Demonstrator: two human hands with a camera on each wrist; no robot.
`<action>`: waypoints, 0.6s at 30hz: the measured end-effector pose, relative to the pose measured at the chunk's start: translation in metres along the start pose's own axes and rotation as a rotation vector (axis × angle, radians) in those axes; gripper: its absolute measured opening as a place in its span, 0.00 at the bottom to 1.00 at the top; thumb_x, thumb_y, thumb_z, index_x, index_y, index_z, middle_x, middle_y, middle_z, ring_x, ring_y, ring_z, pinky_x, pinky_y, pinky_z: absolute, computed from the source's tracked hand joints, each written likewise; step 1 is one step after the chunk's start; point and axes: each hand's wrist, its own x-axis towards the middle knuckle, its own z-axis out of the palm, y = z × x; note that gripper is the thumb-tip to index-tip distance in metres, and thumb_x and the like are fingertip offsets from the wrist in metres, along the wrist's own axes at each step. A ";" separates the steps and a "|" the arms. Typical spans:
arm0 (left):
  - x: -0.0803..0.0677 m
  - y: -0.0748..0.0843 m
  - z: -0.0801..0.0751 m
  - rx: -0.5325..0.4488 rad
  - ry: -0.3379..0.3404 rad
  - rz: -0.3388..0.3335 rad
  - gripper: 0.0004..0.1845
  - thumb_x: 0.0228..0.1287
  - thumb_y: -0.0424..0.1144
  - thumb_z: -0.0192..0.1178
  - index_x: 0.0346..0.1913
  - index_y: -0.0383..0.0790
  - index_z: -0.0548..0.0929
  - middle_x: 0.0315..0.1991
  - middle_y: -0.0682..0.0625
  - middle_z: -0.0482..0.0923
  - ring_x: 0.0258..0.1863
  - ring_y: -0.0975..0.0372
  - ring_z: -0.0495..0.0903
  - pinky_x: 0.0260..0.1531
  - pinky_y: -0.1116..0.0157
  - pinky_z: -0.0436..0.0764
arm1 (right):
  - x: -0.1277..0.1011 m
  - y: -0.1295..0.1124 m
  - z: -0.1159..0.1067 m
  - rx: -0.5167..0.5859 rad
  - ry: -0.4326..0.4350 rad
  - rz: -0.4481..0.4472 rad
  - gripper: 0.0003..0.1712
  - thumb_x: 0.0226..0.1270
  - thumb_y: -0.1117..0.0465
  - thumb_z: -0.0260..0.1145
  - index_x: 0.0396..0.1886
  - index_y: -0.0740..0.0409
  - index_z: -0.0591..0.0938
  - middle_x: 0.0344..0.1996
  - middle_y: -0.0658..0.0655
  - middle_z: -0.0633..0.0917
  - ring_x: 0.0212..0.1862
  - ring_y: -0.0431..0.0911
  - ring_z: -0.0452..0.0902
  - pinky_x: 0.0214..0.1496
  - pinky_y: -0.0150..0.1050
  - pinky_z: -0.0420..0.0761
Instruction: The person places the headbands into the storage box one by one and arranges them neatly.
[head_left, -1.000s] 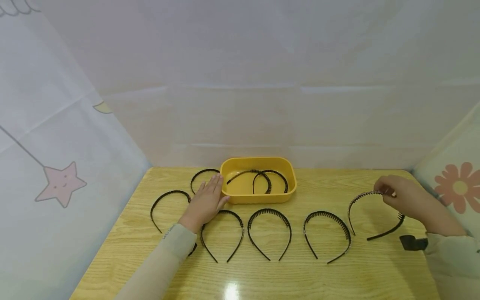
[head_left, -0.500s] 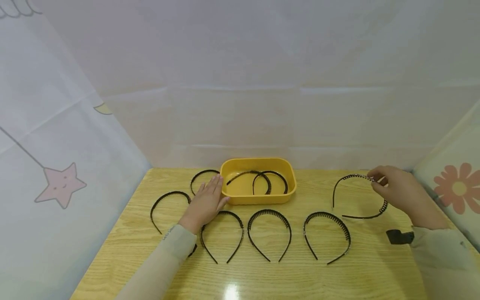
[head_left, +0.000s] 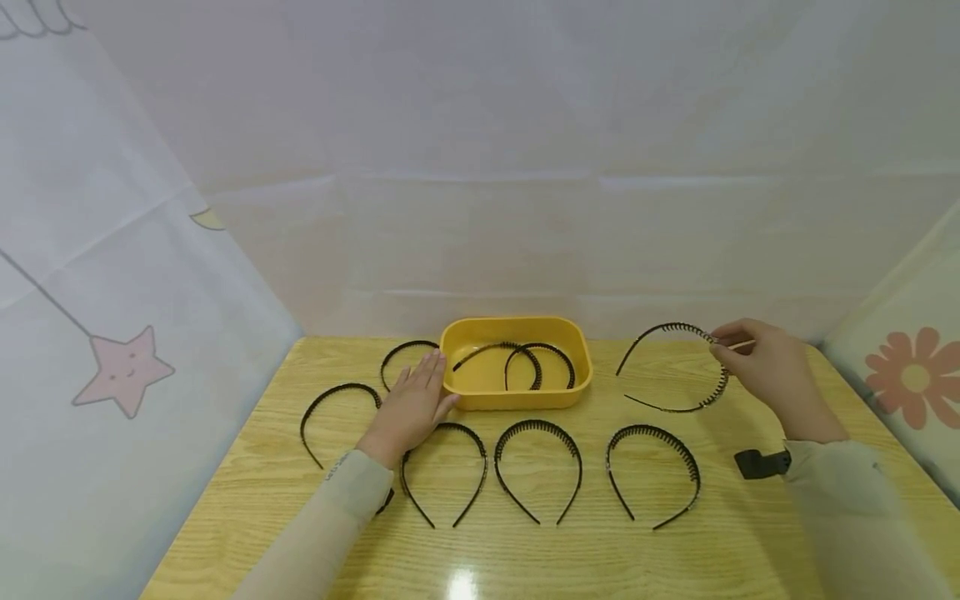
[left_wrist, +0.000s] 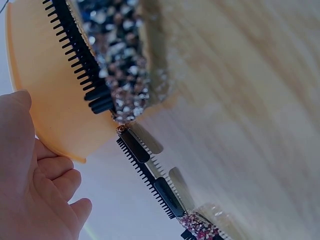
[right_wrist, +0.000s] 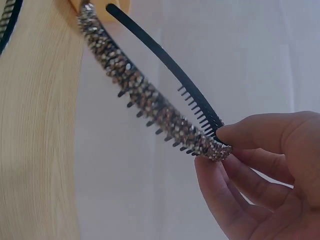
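My right hand (head_left: 768, 367) pinches a glittery toothed headband (right_wrist: 145, 105) at its curved middle, held above the table right of the yellow bin (head_left: 517, 400). The headband's two ends point left toward the bin. My left hand (head_left: 408, 408) rests against the bin's left side, its fingers fairly straight along the wall; the left wrist view shows the thumb by the rim and the other fingers partly bent at the wall. Inside the bin lie two overlapping black headbands (head_left: 538, 367).
In front of the bin lie three headbands, at left (head_left: 483, 467), middle (head_left: 577, 467) and right (head_left: 693, 471). Two more, a nearer headband (head_left: 303, 421) and a farther headband (head_left: 384, 367), lie by the left hand. A white sheet (head_left: 480, 208) hangs behind the wooden table (head_left: 555, 567).
My right hand has moved left and farther back with the headband, whose ends have swung round to point left. The left hand and the bin have stayed in place.
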 end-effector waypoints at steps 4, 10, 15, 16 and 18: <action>0.000 0.000 0.000 0.001 0.000 0.002 0.40 0.82 0.57 0.44 0.80 0.31 0.49 0.81 0.39 0.46 0.80 0.49 0.47 0.77 0.45 0.51 | 0.004 -0.007 0.007 0.082 0.017 0.033 0.20 0.76 0.57 0.64 0.57 0.68 0.81 0.47 0.71 0.84 0.35 0.48 0.86 0.30 0.38 0.85; 0.000 0.000 0.000 0.007 0.000 -0.002 0.40 0.82 0.58 0.43 0.80 0.32 0.48 0.81 0.38 0.47 0.80 0.49 0.47 0.77 0.45 0.51 | 0.009 -0.017 0.016 0.167 0.017 0.063 0.21 0.76 0.55 0.64 0.58 0.66 0.82 0.47 0.68 0.84 0.32 0.33 0.82 0.32 0.34 0.86; 0.000 0.001 0.000 0.013 0.002 -0.002 0.40 0.81 0.58 0.43 0.80 0.32 0.48 0.81 0.38 0.48 0.80 0.49 0.47 0.77 0.45 0.52 | 0.015 -0.024 0.021 0.225 -0.004 0.067 0.21 0.76 0.55 0.64 0.58 0.67 0.81 0.48 0.68 0.84 0.33 0.32 0.82 0.35 0.33 0.87; 0.000 0.001 0.000 0.012 0.001 -0.003 0.40 0.81 0.57 0.44 0.80 0.32 0.48 0.81 0.38 0.48 0.80 0.49 0.47 0.77 0.45 0.52 | 0.016 -0.026 0.022 0.233 -0.006 0.067 0.21 0.76 0.56 0.64 0.58 0.67 0.81 0.48 0.68 0.84 0.33 0.32 0.82 0.35 0.33 0.87; -0.001 0.001 -0.001 0.009 0.001 -0.005 0.40 0.81 0.57 0.44 0.80 0.32 0.49 0.81 0.38 0.48 0.80 0.49 0.47 0.77 0.45 0.52 | 0.019 -0.029 0.025 0.251 -0.007 0.065 0.20 0.76 0.56 0.64 0.58 0.67 0.81 0.48 0.68 0.84 0.33 0.32 0.82 0.35 0.33 0.88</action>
